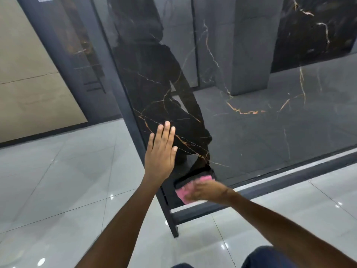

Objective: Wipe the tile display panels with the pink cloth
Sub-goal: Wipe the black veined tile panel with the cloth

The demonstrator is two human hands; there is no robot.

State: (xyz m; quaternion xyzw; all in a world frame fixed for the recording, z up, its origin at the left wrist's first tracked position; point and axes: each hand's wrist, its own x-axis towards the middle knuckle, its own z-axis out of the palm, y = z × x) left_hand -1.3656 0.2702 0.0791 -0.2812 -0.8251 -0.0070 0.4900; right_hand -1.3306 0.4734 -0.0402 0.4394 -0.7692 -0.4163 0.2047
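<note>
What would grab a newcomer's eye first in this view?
The pink cloth stands out, pressed by the right hand against the bottom corner of the glossy black panel. Just above it, the left hand lies flat and open against the same panel near its left edge. The panel's gold veins and a dark reflection of the person fill the middle of the view.

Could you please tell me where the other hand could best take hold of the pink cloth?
Take the crumpled pink cloth by its exposed left edge, coming from the left. The right hand covers its right part, pressing it against the glossy black marble panel near the bottom corner.
</note>
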